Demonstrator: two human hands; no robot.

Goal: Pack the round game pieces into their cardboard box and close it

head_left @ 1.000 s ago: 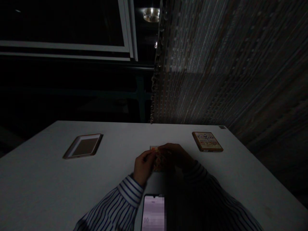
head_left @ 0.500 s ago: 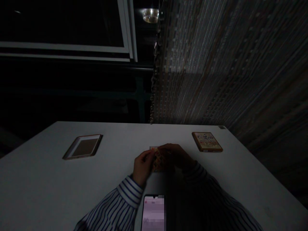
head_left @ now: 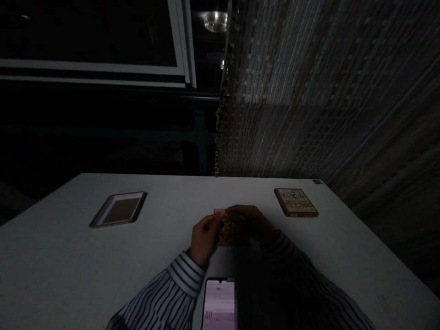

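A: How is the patterned panel [head_left: 225, 236] expected to handle?

B: From its small, flat look it is judged light; whether it is stiff, slippery or fragile cannot be told in this dimness. It is probably best taken by its left and right edges, so that the patterned face is not pressed.

A: And where is it found, going left to right?

B: Toward the far left corner of the bench [head_left: 68, 256] a shallow open tray [head_left: 120, 211] is seen. Next, the panel's left side is partly covered by the left hand [head_left: 203, 238]. The panel itself is placed about midway between the bench's side edges, just beyond the phone [head_left: 218, 305]. Its right side is covered by the shaded right hand [head_left: 252, 222].

A: Is it clamped?

B: The hands are held close together over it, fingers near its far edge; whether it is gripped cannot be told. Toward the far right corner, a box [head_left: 297, 201] is set.
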